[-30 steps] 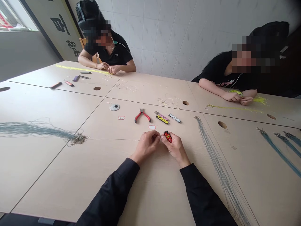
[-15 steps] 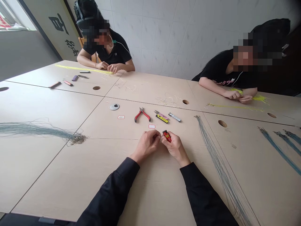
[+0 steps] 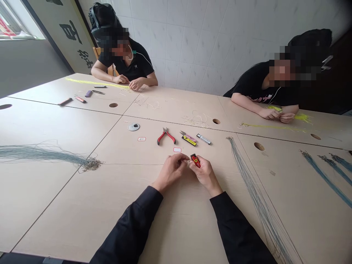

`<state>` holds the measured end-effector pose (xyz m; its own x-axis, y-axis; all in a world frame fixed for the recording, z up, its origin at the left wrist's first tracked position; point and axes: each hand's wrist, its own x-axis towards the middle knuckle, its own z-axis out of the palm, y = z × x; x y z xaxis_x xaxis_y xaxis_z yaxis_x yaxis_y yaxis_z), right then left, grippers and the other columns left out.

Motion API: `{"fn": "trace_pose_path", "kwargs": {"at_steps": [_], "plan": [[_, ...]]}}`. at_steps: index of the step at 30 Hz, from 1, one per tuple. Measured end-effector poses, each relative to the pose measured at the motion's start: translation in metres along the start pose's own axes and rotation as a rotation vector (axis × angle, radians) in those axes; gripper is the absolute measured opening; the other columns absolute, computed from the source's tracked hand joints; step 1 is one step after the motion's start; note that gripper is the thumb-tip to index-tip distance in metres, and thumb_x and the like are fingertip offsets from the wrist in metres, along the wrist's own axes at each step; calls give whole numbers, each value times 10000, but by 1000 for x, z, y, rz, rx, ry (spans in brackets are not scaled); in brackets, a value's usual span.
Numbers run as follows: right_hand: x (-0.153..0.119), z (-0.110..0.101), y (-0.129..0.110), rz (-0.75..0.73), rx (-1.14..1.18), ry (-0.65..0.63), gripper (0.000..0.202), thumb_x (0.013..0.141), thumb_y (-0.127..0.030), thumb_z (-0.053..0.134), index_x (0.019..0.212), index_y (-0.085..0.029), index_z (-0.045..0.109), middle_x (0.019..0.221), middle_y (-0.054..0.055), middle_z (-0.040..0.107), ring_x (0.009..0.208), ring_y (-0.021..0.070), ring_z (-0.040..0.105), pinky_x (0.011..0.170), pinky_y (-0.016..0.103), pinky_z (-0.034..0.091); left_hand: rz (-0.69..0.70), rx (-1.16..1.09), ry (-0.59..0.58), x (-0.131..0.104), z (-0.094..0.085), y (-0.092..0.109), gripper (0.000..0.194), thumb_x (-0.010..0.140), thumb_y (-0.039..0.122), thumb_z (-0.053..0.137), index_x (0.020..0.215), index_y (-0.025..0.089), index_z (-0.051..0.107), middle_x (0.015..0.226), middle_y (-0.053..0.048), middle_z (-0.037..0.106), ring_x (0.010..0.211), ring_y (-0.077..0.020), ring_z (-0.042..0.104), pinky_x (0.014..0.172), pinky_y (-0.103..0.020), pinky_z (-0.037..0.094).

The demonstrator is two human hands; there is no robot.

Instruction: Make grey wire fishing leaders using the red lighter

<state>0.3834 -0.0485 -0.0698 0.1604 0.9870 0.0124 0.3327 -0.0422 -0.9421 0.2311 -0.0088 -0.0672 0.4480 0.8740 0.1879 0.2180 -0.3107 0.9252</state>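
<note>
My right hand (image 3: 204, 172) grips a red lighter (image 3: 195, 160) with a black top. My left hand (image 3: 173, 168) is pinched close beside it, fingertips nearly meeting those of the right. A thin cord (image 3: 132, 164) runs across the table from the left to the left hand; its end is hidden by my fingers. Beyond the hands lie red-handled pliers (image 3: 172, 138), a yellow lighter (image 3: 189, 140), small pink-handled snips (image 3: 191, 136) and a white lighter (image 3: 204, 139). A red-edged label (image 3: 177, 150) is just ahead of my left hand.
Blue-grey cord bundles with metal ends lie left (image 3: 60, 156) and right (image 3: 247, 179), with several more at far right. A round grey disc (image 3: 133, 127) sits beyond a second label (image 3: 141, 139). Two people across the table handle yellow cords. The tabletop (image 3: 110, 212) has round holes.
The view has tilted up slightly. Both hands keep almost the same pose, lighter still in the right. The person at the far left has shifted their hands a little.
</note>
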Motion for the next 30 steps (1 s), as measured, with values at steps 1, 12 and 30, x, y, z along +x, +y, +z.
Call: {"fn": "trace_pose_path", "kwargs": {"at_steps": [1,12,30], "plan": [[0,0,0,-3,-1,2,227,799,-388,581,734,-183,508,609,-52,393,558,106,338,520,233,307,-1,-4,-9,0,0,0,174,860,203,487,902,154,648,755,-15,649,607,-102,505,578,-220,378],[1,0,2,-14,14,-44,189,799,-352,582,803,-163,572,670,-30,488,592,112,399,563,233,338,-49,-6,31,0,0,3,215,915,295,459,820,161,597,752,-24,648,650,-125,538,606,-241,391],[0,-1,1,-68,-73,-80,165,795,-303,557,711,-186,475,620,-56,362,576,97,305,524,223,279,41,167,-18,0,-1,5,147,906,188,406,788,184,493,756,11,607,664,-121,494,766,-284,368]]}}
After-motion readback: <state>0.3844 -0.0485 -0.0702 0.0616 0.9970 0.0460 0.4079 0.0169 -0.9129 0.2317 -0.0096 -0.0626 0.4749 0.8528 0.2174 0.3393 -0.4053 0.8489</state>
